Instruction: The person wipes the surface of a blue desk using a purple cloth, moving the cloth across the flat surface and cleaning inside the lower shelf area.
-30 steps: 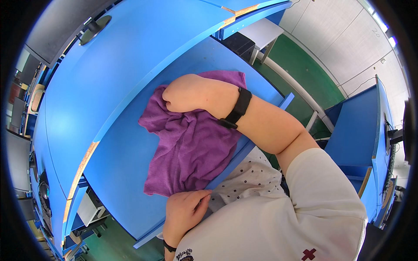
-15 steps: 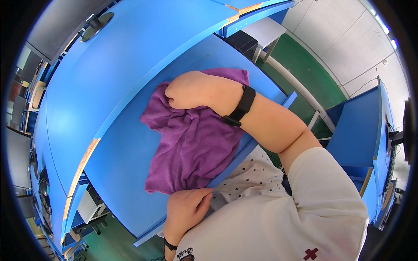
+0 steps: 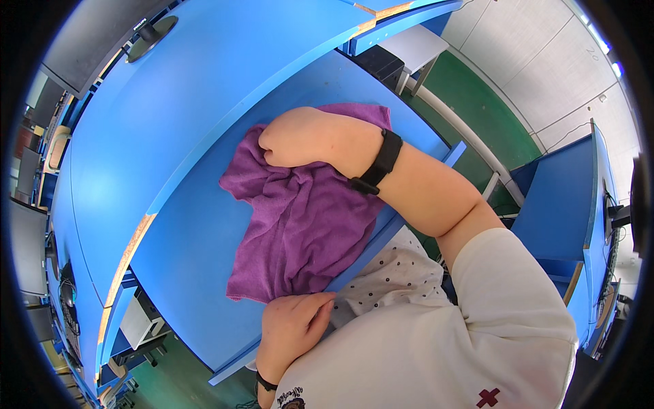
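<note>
A purple towel (image 3: 306,225) lies rumpled on the lower blue desk surface, with creases running between my two hands. My right hand (image 3: 289,142) is closed in a fist on the towel's far part, its fingers curled under and mostly hidden. A black band (image 3: 380,163) wraps that forearm, which crosses over the towel from the right. At the towel's near edge, my left hand (image 3: 291,328) is closed, with the cloth bunched against its knuckles. Its fingertips are turned down and hidden, and the thumb side faces my body.
A raised blue shelf (image 3: 197,88) curves along the far and left side, carrying a monitor stand (image 3: 151,39). Past the desk's right edge stand a black computer case (image 3: 379,67) and another blue desk (image 3: 555,198). Speckled white fabric (image 3: 395,273) hangs at the near edge.
</note>
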Motion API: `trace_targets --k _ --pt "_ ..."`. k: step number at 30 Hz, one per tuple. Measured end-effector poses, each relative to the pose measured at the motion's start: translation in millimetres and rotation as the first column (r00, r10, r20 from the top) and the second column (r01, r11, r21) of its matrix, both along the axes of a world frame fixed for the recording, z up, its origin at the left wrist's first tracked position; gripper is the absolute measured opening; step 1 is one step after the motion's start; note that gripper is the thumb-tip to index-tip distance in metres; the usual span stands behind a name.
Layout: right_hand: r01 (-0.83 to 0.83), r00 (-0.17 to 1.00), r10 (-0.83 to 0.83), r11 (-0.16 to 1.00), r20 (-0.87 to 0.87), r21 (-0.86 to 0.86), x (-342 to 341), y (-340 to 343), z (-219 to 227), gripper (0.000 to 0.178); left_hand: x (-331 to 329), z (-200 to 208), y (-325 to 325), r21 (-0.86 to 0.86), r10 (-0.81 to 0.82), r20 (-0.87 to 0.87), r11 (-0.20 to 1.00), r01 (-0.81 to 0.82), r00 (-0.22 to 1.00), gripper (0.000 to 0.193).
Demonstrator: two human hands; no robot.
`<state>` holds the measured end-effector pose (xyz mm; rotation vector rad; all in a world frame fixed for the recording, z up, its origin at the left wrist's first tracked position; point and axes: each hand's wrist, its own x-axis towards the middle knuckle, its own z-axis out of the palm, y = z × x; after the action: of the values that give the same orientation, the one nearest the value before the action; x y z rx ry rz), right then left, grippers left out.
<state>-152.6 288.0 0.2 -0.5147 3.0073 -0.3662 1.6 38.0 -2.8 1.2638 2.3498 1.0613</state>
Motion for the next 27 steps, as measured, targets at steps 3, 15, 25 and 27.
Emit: trace_targets --k 3,15,25,27 --pt "0.008 1.000 -0.008 1.000 0.016 0.007 0.6 0.5 1.3 0.029 0.3 -0.2 0.2 0.005 0.000 -0.005 1.000 0.000 1.000 0.006" --pt "0.000 1.000 0.000 1.000 0.011 -0.004 3.0 -0.3 9.5 0.028 0.5 0.2 -1.0 0.012 -0.011 -0.018 1.000 0.011 1.000 0.008" --pt "0.007 0.999 -0.006 1.000 0.036 -0.014 1.7 1.6 5.0 0.028 0.2 -1.8 -2.5 0.019 -0.023 -0.032 1.000 0.023 0.999 0.009" --pt "0.002 0.999 -0.002 1.000 0.035 -0.001 0.8 1.2 4.3 0.028 -0.3 -0.7 -1.9 0.016 -0.022 -0.033 1.000 0.023 0.999 0.009"
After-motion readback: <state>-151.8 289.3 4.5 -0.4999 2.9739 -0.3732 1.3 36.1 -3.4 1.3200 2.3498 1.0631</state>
